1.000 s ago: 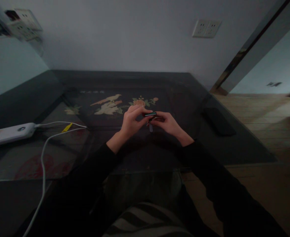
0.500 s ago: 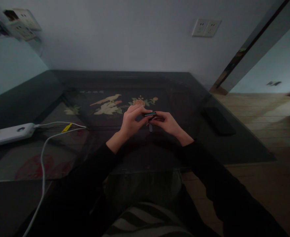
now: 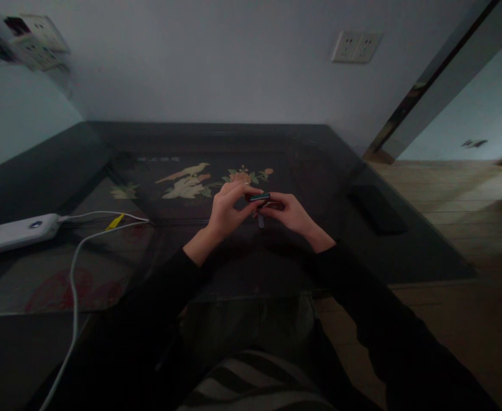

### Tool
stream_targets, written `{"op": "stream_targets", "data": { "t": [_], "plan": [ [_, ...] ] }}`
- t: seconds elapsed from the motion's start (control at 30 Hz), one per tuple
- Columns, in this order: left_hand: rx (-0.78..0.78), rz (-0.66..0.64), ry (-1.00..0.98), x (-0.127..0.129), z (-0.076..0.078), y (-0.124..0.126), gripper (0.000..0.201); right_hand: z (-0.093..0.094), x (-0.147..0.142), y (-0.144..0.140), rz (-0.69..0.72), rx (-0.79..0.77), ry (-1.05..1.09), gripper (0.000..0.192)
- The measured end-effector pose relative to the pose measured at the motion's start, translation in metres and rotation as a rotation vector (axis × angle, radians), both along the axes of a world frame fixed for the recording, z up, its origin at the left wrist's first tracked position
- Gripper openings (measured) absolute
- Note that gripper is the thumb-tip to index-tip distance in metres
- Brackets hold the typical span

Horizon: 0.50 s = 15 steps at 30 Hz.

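Note:
Over the middle of the dark table, a small dark rectangular object [image 3: 260, 197] with a greenish edge is held between both hands. My left hand [image 3: 229, 206] pinches its left end between thumb and fingers. From the other side, my right hand [image 3: 288, 212] has its fingers closed on the right end. A short grey strap-like piece [image 3: 261, 221] hangs below the fingertips; whether it joins the dark object cannot be made out. Fingers cover part of both pieces.
The dark glossy table [image 3: 251, 262] bears a bird and flower picture [image 3: 186, 181]. On the left lies a white power strip [image 3: 17, 233], with a white cable [image 3: 75, 279] carrying a yellow tag [image 3: 115, 221]. A flat black object [image 3: 378, 209] lies right. Wall sockets [image 3: 356, 47] are behind.
The dark object's greenish face has tilted slightly and shows a little more. Both hands keep nearly the same place and grip.

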<state>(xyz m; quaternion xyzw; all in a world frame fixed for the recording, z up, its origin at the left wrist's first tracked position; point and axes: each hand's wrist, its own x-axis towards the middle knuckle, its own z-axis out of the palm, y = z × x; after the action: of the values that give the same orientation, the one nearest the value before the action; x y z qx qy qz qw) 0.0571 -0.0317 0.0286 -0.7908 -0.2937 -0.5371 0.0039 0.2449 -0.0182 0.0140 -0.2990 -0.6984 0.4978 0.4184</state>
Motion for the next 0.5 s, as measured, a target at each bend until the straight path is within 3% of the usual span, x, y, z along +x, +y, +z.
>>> {"op": "stream_targets", "data": {
  "t": [0.5],
  "plan": [
    [-0.061,0.034,0.021,-0.0007,-0.0003,0.0010,0.015,0.0002,-0.0004,-0.0005,0.007,0.006,0.013,0.016]
  ]
}}
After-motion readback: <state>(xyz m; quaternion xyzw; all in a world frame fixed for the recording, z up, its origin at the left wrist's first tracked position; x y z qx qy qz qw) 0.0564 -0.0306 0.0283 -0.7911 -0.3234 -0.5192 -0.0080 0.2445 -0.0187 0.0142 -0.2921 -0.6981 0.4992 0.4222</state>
